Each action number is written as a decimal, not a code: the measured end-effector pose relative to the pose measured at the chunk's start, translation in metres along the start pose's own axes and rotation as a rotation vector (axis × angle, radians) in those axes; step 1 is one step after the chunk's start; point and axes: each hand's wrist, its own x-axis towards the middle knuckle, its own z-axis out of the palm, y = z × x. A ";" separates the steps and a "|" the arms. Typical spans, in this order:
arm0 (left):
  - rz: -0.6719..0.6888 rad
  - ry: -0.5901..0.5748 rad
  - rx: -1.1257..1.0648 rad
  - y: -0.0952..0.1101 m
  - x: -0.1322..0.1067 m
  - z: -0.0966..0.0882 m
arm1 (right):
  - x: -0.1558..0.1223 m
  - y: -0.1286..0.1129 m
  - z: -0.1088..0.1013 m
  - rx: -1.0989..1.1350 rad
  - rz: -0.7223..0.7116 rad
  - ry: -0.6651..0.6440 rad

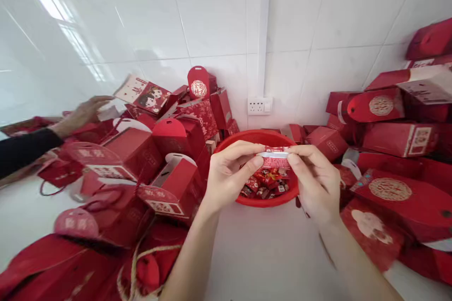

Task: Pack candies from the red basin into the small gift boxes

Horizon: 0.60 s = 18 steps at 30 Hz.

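My left hand (pixel 228 174) and my right hand (pixel 312 181) are raised together over a round red basket (pixel 247 137) on the white table. Between their pinched fingertips they hold a small red and white packet (pixel 273 156), one hand at each end. Inside the basket lie several small red wrapped sweets (pixel 266 186). Both hands are closed on the packet, thumbs in front and forefingers on top.
Heaps of red gift boxes lie on the left (pixel 141 160) and the right (pixel 395 160). Another person's hand (pixel 83 113) in a black sleeve reaches over the left pile. A wall socket (pixel 259 106) sits on the white tiled wall behind.
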 end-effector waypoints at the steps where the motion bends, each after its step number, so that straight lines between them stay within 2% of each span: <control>1: -0.007 0.002 -0.002 0.000 0.000 0.000 | 0.001 0.001 -0.001 -0.010 -0.003 -0.003; 7: -0.062 0.005 -0.046 -0.002 -0.001 -0.001 | 0.003 0.005 -0.004 -0.056 -0.010 -0.022; 13: -0.100 -0.013 -0.109 -0.008 0.000 -0.004 | 0.005 0.006 -0.005 0.004 0.004 -0.057; 18: -0.094 -0.018 -0.089 -0.006 0.000 -0.004 | 0.006 0.004 -0.006 -0.033 0.007 -0.063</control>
